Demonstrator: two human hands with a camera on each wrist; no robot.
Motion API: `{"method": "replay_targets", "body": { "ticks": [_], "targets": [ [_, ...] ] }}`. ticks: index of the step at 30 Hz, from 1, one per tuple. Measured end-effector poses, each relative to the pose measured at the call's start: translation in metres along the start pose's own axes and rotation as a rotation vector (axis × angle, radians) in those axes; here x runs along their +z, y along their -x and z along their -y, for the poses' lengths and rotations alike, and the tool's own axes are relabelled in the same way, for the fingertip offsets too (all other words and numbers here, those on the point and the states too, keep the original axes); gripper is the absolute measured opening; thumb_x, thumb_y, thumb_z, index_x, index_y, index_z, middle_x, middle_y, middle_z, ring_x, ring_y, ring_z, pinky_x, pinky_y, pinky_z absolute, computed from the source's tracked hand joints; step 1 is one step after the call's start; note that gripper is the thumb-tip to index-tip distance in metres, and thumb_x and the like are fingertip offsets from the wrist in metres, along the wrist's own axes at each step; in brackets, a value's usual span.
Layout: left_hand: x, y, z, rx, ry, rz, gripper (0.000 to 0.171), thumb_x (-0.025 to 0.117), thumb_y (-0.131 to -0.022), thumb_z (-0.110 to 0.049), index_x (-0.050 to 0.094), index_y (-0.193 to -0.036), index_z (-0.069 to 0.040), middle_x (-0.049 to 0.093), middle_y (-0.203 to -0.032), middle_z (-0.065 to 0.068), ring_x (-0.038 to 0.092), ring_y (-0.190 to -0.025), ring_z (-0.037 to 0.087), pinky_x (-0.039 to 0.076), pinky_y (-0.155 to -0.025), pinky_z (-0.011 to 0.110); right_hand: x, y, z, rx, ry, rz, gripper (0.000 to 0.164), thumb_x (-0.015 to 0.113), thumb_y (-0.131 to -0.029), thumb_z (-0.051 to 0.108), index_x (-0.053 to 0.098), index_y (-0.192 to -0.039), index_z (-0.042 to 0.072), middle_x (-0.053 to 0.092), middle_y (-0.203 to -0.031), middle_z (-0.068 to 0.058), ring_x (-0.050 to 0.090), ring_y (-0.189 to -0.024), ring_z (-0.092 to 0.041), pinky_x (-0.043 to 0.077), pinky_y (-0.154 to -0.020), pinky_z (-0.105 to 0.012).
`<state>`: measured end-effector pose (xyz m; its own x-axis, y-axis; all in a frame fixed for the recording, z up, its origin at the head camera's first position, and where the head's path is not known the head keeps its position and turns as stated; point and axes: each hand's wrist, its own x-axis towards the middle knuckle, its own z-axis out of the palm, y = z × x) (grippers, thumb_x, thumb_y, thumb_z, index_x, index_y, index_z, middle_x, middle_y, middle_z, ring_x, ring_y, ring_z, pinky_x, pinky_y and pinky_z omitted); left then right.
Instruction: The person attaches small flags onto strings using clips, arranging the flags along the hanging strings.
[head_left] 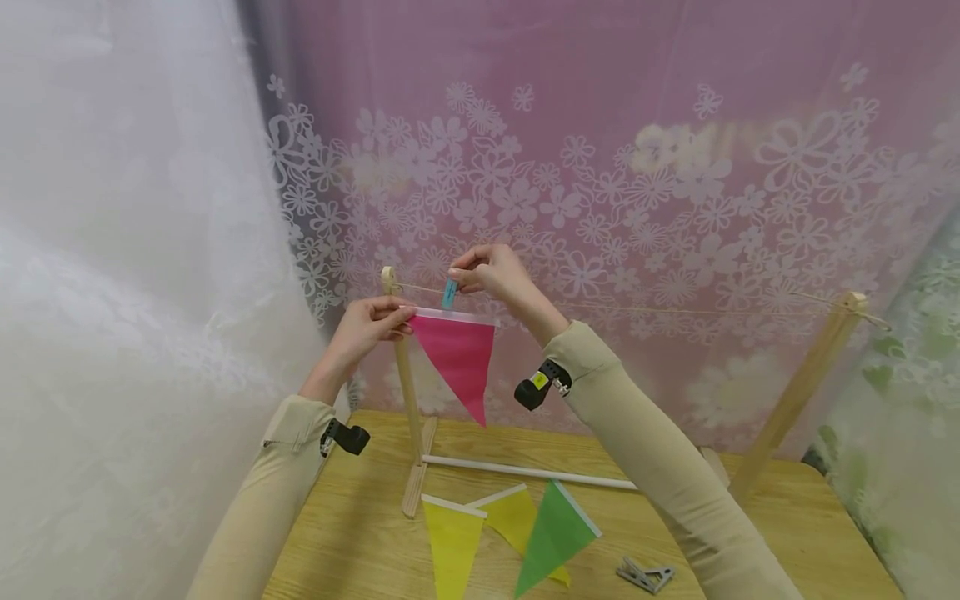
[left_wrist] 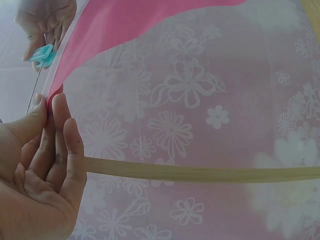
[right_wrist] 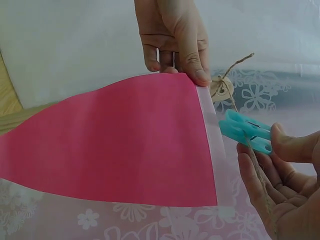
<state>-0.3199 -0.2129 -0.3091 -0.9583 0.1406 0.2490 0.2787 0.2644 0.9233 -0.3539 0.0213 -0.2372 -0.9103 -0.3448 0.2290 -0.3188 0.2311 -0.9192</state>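
Observation:
My left hand (head_left: 367,323) pinches the upper left corner of a pink pennant (head_left: 461,354), which hangs point down from its white top band. In my right hand (head_left: 498,271) a teal clothespin (head_left: 449,294) is held by its handle end between thumb and fingers. In the right wrist view, the clothespin (right_wrist: 247,132) has its mouth at the edge of the white band (right_wrist: 212,135), and the twine (right_wrist: 260,175) crosses it. Whether it bites the band cannot be told. The left wrist view shows the left thumb (left_wrist: 30,122) against the pennant's corner.
The twine runs between a left wooden post (head_left: 406,392) and a right wooden post (head_left: 802,383), with a white rod (head_left: 525,472) low between them. On the wooden table lie a yellow pennant (head_left: 453,542), another yellow pennant (head_left: 510,512), a green pennant (head_left: 555,533) and a grey clothespin (head_left: 645,575).

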Motion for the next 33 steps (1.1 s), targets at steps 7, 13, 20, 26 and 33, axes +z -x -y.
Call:
{"method": "replay_targets", "body": {
  "ticks": [7, 13, 20, 26, 33],
  "targets": [
    [-0.001, -0.003, -0.002, 0.011, 0.005, -0.004, 0.035, 0.064, -0.102, -0.022, 0.068, -0.121, 0.006, 0.072, -0.089, -0.003, 0.07, -0.079, 0.007, 0.06, -0.077, 0.023, 0.0, 0.001, 0.0, -0.007, 0.016, 0.023, 0.02, 0.069, -0.096, 0.009, 0.072, -0.109, -0.006, 0.068, -0.101, -0.013, 0.069, -0.096, -0.033, 0.06, -0.09, -0.041],
    [-0.001, -0.004, -0.008, 0.021, -0.003, -0.018, 0.034, 0.064, -0.102, -0.022, 0.068, -0.121, 0.006, 0.072, -0.089, -0.004, 0.07, -0.078, 0.007, 0.06, -0.076, 0.023, -0.001, 0.004, 0.003, -0.017, 0.045, 0.043, 0.021, 0.07, -0.096, 0.01, 0.071, -0.109, -0.006, 0.068, -0.104, -0.014, 0.072, -0.094, -0.032, 0.059, -0.091, -0.043],
    [0.0, -0.003, -0.014, 0.027, -0.015, -0.023, 0.035, 0.065, -0.101, -0.022, 0.068, -0.123, 0.006, 0.073, -0.09, -0.001, 0.07, -0.077, 0.007, 0.06, -0.076, 0.023, 0.0, 0.006, 0.007, -0.026, 0.102, 0.053, 0.02, 0.071, -0.096, 0.012, 0.072, -0.109, -0.003, 0.07, -0.1, -0.014, 0.071, -0.089, -0.027, 0.061, -0.083, -0.034],
    [0.001, -0.003, -0.014, 0.036, -0.015, -0.029, 0.034, 0.065, -0.101, -0.02, 0.068, -0.122, 0.007, 0.073, -0.09, 0.001, 0.07, -0.076, 0.007, 0.06, -0.075, 0.023, 0.002, 0.007, 0.008, -0.025, 0.111, 0.047, 0.018, 0.071, -0.095, 0.01, 0.071, -0.107, -0.004, 0.071, -0.1, -0.015, 0.071, -0.088, -0.025, 0.062, -0.081, -0.033],
    [0.002, -0.002, -0.016, 0.043, -0.013, -0.028, 0.035, 0.065, -0.101, -0.02, 0.068, -0.122, 0.007, 0.073, -0.088, -0.001, 0.07, -0.076, 0.007, 0.06, -0.075, 0.023, 0.002, 0.008, 0.006, -0.035, 0.126, 0.04, 0.016, 0.072, -0.095, 0.008, 0.071, -0.106, -0.003, 0.07, -0.098, -0.014, 0.07, -0.087, -0.025, 0.062, -0.08, -0.033]
  ]
}}
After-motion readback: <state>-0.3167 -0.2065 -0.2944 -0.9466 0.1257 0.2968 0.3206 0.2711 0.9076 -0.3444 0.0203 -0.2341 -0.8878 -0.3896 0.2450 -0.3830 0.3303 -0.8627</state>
